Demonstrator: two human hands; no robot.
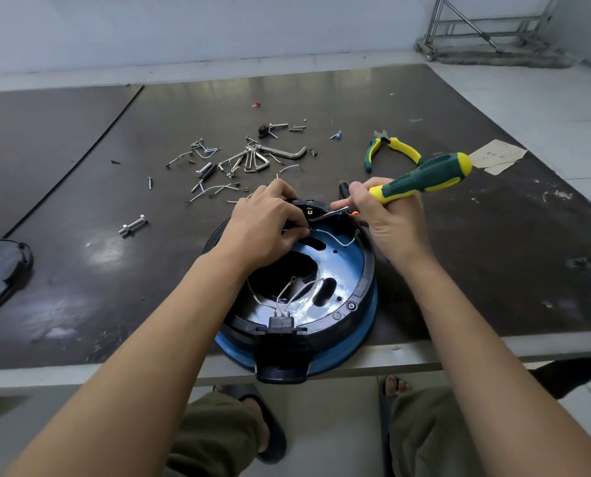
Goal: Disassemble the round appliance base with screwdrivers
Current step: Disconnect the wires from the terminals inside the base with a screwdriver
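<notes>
In the head view, the glossy blue-and-black round appliance base (pixel 345 266) lies bottom-up on the dark, scuffed table (pixel 459 270), at its near edge and overhanging it slightly, just in front of the person; the left hand (pixel 264 228) grips the far rim of the base, thumb over the top and fingers curled inside, where they seem also to pinch the end of a thin white wire (pixel 342 241), though that is too small to tell surely; the right hand (pixel 388 218) is wrapped firmly round the green-and-yellow-handled screwdriver (pixel 424 175), whose steel shaft slants down to a black fitting at the far rim, the tip near the left fingertips; further back lie a scatter of loose silver screws and hex keys (pixel 249 156), green-and-yellow pliers (pixel 390 149) and a torn scrap of paper (pixel 497 156), and a black plastic cover (pixel 1 270) sits at the left edge; judged from its shell, the base is likely light and stiff, so it may skate on the smooth table under the screwdriver's push; the black rim looks the sound place to hold; the glossy blue plate looks slippery, and the slack white wires and their terminals look fragile, best left untugged.
</notes>
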